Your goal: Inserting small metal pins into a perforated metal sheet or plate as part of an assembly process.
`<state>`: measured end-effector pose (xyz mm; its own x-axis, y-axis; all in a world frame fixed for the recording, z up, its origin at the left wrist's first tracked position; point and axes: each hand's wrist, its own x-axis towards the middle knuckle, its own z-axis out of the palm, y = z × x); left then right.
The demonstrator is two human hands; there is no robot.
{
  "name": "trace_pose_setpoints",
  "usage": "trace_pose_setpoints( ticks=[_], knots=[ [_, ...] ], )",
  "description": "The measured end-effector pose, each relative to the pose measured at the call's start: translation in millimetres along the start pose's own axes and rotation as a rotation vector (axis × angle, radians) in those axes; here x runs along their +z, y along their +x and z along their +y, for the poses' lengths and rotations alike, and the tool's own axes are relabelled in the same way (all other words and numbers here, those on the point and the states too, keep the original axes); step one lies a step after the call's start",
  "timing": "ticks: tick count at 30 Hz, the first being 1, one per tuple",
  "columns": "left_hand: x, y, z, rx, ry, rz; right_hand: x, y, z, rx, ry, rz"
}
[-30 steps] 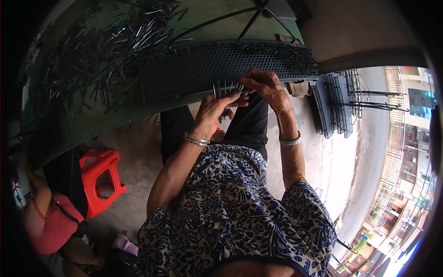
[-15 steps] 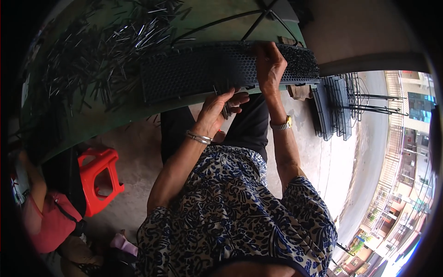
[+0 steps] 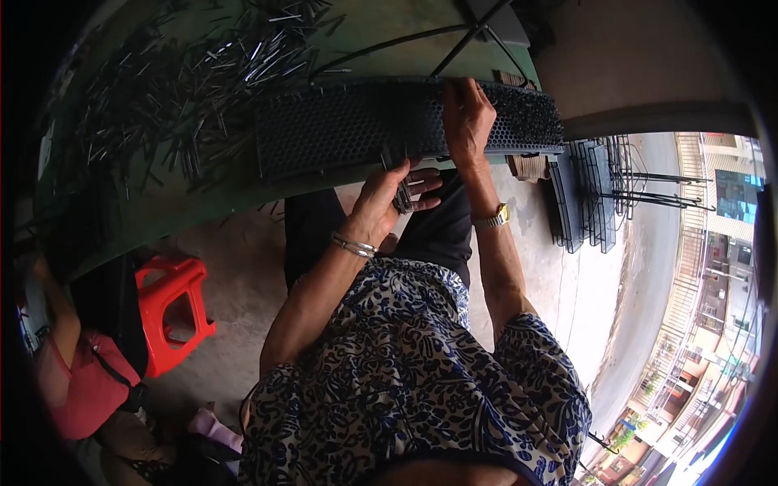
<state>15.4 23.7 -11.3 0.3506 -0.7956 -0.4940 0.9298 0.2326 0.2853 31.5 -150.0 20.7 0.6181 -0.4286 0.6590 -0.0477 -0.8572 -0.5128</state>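
Observation:
A long dark perforated tray [image 3: 324, 134], covered in rows of small round holes, lies along the near edge of the green table. Just below its front edge, my left hand [image 3: 381, 198] is turned palm up and holds a small bunch of thin dark rods [image 3: 402, 197], its fingers partly spread. Over the tray's right half, my right hand [image 3: 468, 125] has its fingers bent and pressed together near the holes; what they hold is hidden. Many short dark pieces [image 3: 531, 117] stand packed in the holes at the tray's right end.
Loose rods [image 3: 194, 89] lie heaped over the table [image 3: 154, 215] at the left. Black crossed bars [image 3: 474, 32] rise behind the tray. Wire racks [image 3: 596, 194] stand to the right. A red stool [image 3: 174, 316] and a person in pink [image 3: 89, 389] are at lower left.
My right hand has shifted slightly left and down over the tray. My left hand's fingers have spread more, showing the rods in the palm. The whole view has shifted slightly.

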Motion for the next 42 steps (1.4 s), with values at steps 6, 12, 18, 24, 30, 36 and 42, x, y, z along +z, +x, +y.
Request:
trace_pose_setpoints(
  ticks=[6,12,18,24,30,36,42],
  knots=[
    [1.9,-5.7,-4.8,0.092,0.056,0.081,-3.5,3.0,1.6,-0.014,-0.003,-0.011],
    [12.8,-16.8,1.1,0.071,0.15,0.117,-2.0,5.2,4.2,0.027,-0.021,-0.068],
    [8.6,-14.5,0.1,0.077,0.22,0.125,-3.0,3.3,0.6,0.029,-0.031,-0.08],
    [4.7,-12.0,-2.4,0.101,0.185,0.124,2.7,1.4,3.3,0.035,-0.1,-0.12],
    [7.3,-10.9,-6.7,0.145,0.143,0.102,12.9,5.5,-0.6,0.032,-0.277,-0.22],
    [7.9,-13.9,-7.4,0.145,0.131,0.059,10.9,-3.2,3.0,0.014,-0.29,-0.14],
    [12.1,-15.6,-4.6,0.179,0.163,0.05,4.7,-5.9,3.3,-0.064,-0.421,-0.148]
  ],
)
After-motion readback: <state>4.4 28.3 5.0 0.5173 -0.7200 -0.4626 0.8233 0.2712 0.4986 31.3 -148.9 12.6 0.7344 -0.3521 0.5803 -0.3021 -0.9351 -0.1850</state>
